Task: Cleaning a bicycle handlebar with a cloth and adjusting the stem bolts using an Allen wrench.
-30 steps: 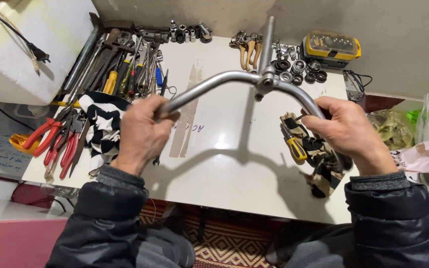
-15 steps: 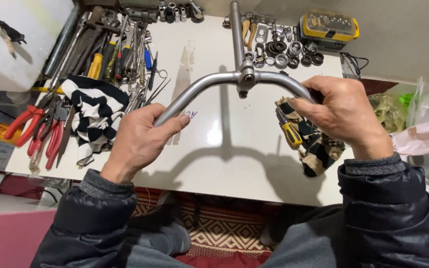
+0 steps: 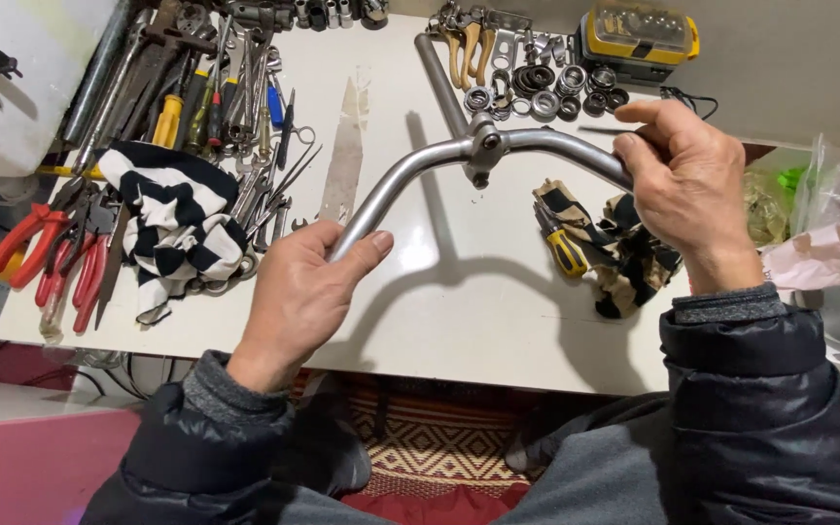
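Left hand [image 3: 305, 292]: fingers curled round the near end of the handlebar [image 3: 410, 167], thumb laid flat along its upper side; the grip is closed on the tube.
Right hand [image 3: 684, 185]: fingers wrapped over the far end of the same bar, forefinger stretched out toward the back of the table; closed on the tube.
Handlebar: a curved grey metal tube held in the air above the white table [image 3: 459, 301], spanning from one set of fingers to the other; it casts a shadow on the table below.
Stem [image 3: 442, 78]: a straight grey tube clamped at the middle of the bar, between the two hands, pointing away from the fingers toward the back of the table.
Below the right fingers: a yellow-handled screwdriver [image 3: 561, 243] lying on a crumpled patterned rag [image 3: 624, 255].
Left of the left fingers: a black and white striped cloth [image 3: 175, 219], and beyond it red-handled pliers [image 3: 51, 248] at the table edge.
Beyond the left fingers: a heap of wrenches and screwdrivers [image 3: 216, 78].
Beyond the right fingers: metal rings [image 3: 546, 87] and a yellow case [image 3: 639, 34] with a clear lid.
Right of the right fingers: plastic bags [image 3: 819, 224], off the table.
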